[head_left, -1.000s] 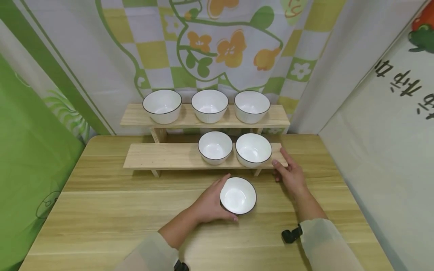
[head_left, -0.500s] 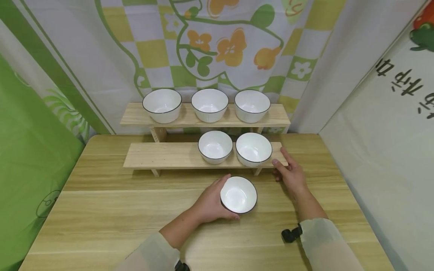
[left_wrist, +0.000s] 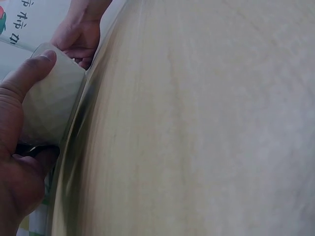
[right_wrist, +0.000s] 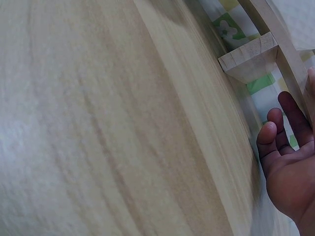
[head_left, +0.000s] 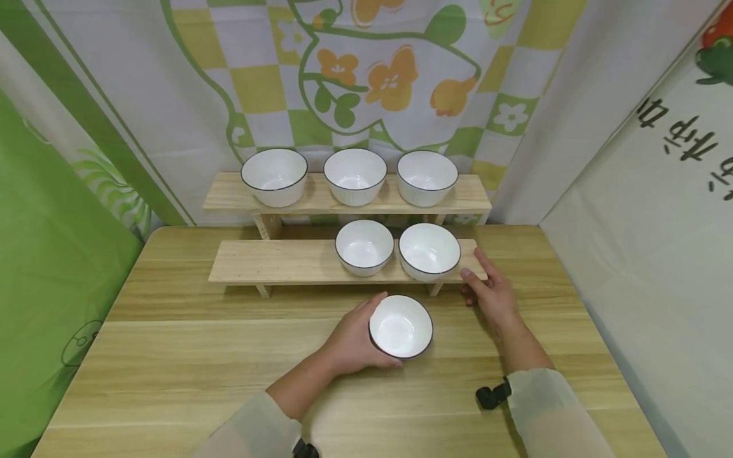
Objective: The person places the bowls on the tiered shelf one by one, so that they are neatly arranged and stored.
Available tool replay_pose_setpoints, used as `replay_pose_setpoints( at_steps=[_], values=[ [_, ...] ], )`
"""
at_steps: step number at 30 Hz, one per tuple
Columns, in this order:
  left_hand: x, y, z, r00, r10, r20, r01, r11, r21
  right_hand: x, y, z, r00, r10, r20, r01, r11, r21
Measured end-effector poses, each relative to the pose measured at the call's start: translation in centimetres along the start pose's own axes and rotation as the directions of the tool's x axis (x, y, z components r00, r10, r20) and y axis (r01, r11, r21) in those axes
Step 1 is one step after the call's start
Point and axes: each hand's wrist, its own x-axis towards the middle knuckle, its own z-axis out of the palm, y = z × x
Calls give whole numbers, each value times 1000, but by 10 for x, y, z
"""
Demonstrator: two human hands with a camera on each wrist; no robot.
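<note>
My left hand [head_left: 356, 340] grips a white bowl [head_left: 401, 326] with a dark rim in front of the shelf, thumb and fingers round its left side. In the left wrist view the bowl's faceted outer wall [left_wrist: 51, 98] shows between the thumb and the fingers; whether its base touches the table is unclear. My right hand [head_left: 494, 296] holds the right end of the two-tier wooden shelf [head_left: 275, 262], thumb on the lower board. The right wrist view shows several fingers [right_wrist: 293, 123] beneath that board. On the lower board, two matching bowls [head_left: 364, 248] stand towards the right.
Three more white bowls [head_left: 355, 178] stand in a row on the upper board. The wood-grain table [head_left: 189, 369] spreads round the shelf. Behind it hangs a patterned curtain [head_left: 258, 89]; a green cloth [head_left: 57, 254] is at left and a white panel [head_left: 647, 242] at right.
The bowl in my left hand has shifted very slightly left and towards the shelf. My right hand and the shelf stay where they were.
</note>
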Motion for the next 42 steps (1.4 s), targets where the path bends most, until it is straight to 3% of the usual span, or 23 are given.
replay_pose_setpoints(
  at_steps=[16,23,42],
  values=[
    [-8,3,-14,998,-43,-39,43,999,-18,-6,-9,2,1000,17,7,-17,1000,-18],
    [-14,0,-22,997,-46,-58,46,999,-17,-1,0,2,1000,-19,9,18,1000,11],
    [-31,0,-52,988,-80,-133,80,997,-12,-3,-1,3,999,-50,1,50,999,8]
  ],
)
